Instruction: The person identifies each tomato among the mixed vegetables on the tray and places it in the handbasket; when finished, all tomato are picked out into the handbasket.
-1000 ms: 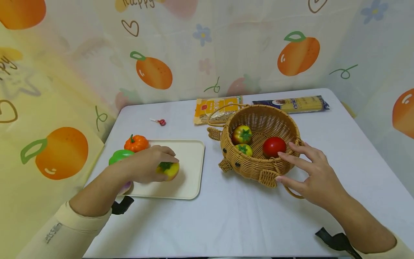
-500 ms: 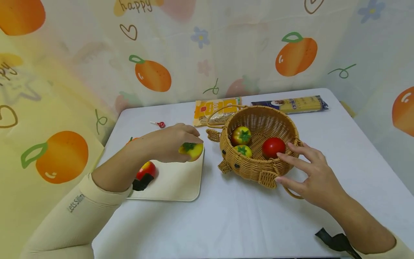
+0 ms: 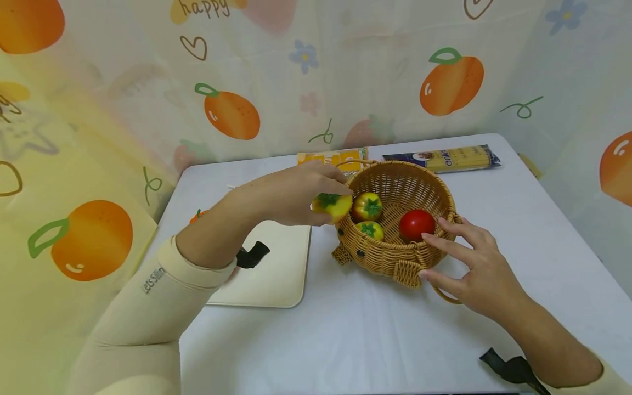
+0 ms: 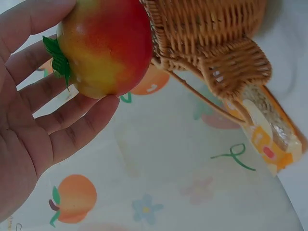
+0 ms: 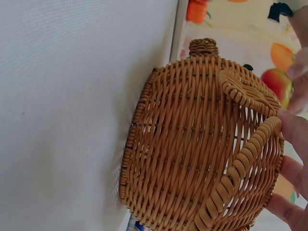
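Note:
My left hand [image 3: 308, 192] holds a red-and-yellow toy fruit with a green leafy top [image 4: 108, 45] by the basket's left rim. In the left wrist view its fingers curve round the fruit. The woven wicker basket [image 3: 380, 260] has animal-like eyes and fins. Inside it sit a red toy tomato [image 3: 417, 225] and two yellow-green toy fruits [image 3: 367, 207] with green tops. My right hand [image 3: 476, 263] grips the basket's right front rim, thumb on the outside and fingers over the edge. In the right wrist view the wicker handle [image 5: 236, 173] runs down beside its fingertips.
A cream tray [image 3: 281, 274] lies left, largely under my left forearm; a bit of an orange toy pumpkin [image 3: 198, 215] shows behind it. A yellow food packet [image 3: 326, 157] and a long pasta packet [image 3: 446, 159] lie behind the basket.
My left hand has lifted the fruit from above the tray and carried it right to the basket's left rim. The right hand and the basket stay in place.

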{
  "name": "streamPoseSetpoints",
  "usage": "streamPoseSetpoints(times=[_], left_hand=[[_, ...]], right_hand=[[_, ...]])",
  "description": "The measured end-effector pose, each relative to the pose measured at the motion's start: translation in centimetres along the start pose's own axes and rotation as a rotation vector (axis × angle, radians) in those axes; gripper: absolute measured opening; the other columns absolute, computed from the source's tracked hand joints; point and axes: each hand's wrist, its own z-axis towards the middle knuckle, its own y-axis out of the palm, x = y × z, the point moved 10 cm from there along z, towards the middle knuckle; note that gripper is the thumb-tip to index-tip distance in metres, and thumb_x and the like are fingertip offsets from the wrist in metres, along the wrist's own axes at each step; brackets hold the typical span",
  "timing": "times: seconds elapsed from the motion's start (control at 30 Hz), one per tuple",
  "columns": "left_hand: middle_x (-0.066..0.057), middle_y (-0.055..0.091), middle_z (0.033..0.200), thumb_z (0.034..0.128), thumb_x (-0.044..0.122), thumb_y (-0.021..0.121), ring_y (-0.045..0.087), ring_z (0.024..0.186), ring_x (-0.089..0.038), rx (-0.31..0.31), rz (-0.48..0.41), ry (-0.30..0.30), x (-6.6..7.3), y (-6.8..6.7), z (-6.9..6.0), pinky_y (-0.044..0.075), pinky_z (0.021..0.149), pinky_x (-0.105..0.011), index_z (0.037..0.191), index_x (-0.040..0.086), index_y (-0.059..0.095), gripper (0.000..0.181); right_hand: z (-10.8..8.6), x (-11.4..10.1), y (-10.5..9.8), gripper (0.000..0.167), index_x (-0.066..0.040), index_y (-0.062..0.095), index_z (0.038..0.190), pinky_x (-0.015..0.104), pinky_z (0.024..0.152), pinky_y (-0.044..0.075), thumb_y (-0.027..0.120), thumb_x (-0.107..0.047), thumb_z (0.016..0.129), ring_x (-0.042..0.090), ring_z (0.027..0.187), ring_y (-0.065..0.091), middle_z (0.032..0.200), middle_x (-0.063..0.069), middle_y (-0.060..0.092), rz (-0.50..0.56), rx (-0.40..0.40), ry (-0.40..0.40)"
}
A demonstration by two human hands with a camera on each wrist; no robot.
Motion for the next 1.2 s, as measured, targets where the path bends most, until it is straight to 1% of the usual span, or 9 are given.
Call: streamPoseSetpoints(times=[0.13, 0.23, 0.37, 0.43, 0.63, 0.73, 0.93, 1.07, 1.2], left_hand=[[0.000, 0.055, 0.146, 0.0942, 0.024, 0.072, 0.045, 0.138, -0.021, 0.009, 0.003, 0.017, 1.0, -0.2, 1.7, 0.042, 0.114, -0.035, 0.140, 0.019, 0.064, 0.047], [0.000, 0.054, 0.147, 0.0947, 0.026, 0.072, 0.045, 0.139, -0.021, 0.002, 0.003, 0.028, 1.4, 0.2, 3.1, 0.040, 0.116, -0.035, 0.141, 0.020, 0.063, 0.048], [-0.001, 0.051, 0.150, 0.0958, 0.025, 0.071, 0.042, 0.142, -0.021, -0.034, -0.009, 0.026, 1.6, 1.4, 5.0, 0.039, 0.117, -0.034, 0.144, 0.020, 0.060, 0.050], [0.000, 0.051, 0.149, 0.0964, 0.025, 0.070, 0.042, 0.141, -0.021, -0.060, -0.013, 0.023, 1.6, 2.1, 5.8, 0.041, 0.116, -0.034, 0.145, 0.021, 0.059, 0.050], [0.001, 0.053, 0.147, 0.0965, 0.025, 0.070, 0.048, 0.133, -0.017, -0.115, 0.026, 0.032, 1.8, 4.1, 7.7, 0.046, 0.109, -0.030, 0.144, 0.022, 0.059, 0.049], [0.000, 0.053, 0.147, 0.0960, 0.024, 0.070, 0.051, 0.130, -0.018, -0.130, 0.044, 0.037, 1.8, 4.8, 8.2, 0.047, 0.107, -0.030, 0.144, 0.021, 0.060, 0.049], [0.000, 0.053, 0.146, 0.0961, 0.024, 0.070, 0.052, 0.125, -0.019, -0.154, 0.059, 0.024, 1.7, 5.8, 8.6, 0.050, 0.104, -0.032, 0.144, 0.022, 0.059, 0.049], [0.001, 0.051, 0.150, 0.0960, 0.028, 0.070, 0.048, 0.134, -0.020, -0.135, 0.084, 0.023, 1.6, 5.8, 8.7, 0.047, 0.109, -0.036, 0.146, 0.026, 0.058, 0.052], [0.000, 0.048, 0.154, 0.0958, 0.031, 0.071, 0.043, 0.141, -0.021, -0.110, 0.084, 0.037, 1.7, 5.3, 8.4, 0.043, 0.114, -0.038, 0.148, 0.026, 0.056, 0.055]], right_hand=[[0.0, 0.1, 0.1, 0.066, -0.020, 0.073, 0.127, 0.079, 0.090, 0.043, 0.096, -0.025, 0.065, 0.049, 0.138, 0.040, 0.147, 0.014, 0.056, 0.002, -0.007, 0.005], [-0.1, 0.3, 0.2, 0.066, -0.021, 0.073, 0.128, 0.080, 0.089, 0.043, 0.096, -0.026, 0.066, 0.049, 0.138, 0.040, 0.147, 0.014, 0.056, 0.006, -0.017, 0.014], [-0.2, 0.3, 0.2, 0.067, -0.021, 0.073, 0.128, 0.080, 0.089, 0.043, 0.096, -0.025, 0.066, 0.049, 0.138, 0.040, 0.147, 0.015, 0.056, 0.013, -0.012, 0.014], [-0.2, 0.2, 0.2, 0.067, -0.021, 0.073, 0.128, 0.079, 0.089, 0.043, 0.096, -0.025, 0.065, 0.049, 0.138, 0.040, 0.147, 0.015, 0.056, 0.015, -0.005, 0.007], [-0.1, 0.3, 0.1, 0.068, -0.022, 0.074, 0.128, 0.079, 0.089, 0.043, 0.097, -0.024, 0.064, 0.050, 0.136, 0.041, 0.146, 0.014, 0.057, 0.021, 0.016, -0.012], [-0.1, 0.4, 0.2, 0.069, -0.021, 0.073, 0.128, 0.079, 0.090, 0.042, 0.097, -0.024, 0.064, 0.050, 0.136, 0.041, 0.146, 0.014, 0.057, 0.027, 0.022, -0.016], [-0.1, 0.2, 0.2, 0.067, -0.020, 0.073, 0.128, 0.079, 0.089, 0.044, 0.096, -0.024, 0.065, 0.050, 0.136, 0.042, 0.147, 0.013, 0.057, 0.014, 0.021, -0.002], [-0.2, 0.1, 0.2, 0.067, -0.020, 0.073, 0.128, 0.079, 0.089, 0.044, 0.096, -0.024, 0.065, 0.050, 0.136, 0.042, 0.146, 0.014, 0.057, 0.003, 0.018, 0.003], [-0.2, 0.1, 0.1, 0.067, -0.019, 0.073, 0.128, 0.079, 0.089, 0.044, 0.096, -0.024, 0.065, 0.050, 0.136, 0.042, 0.146, 0.015, 0.057, -0.005, 0.015, 0.004]])
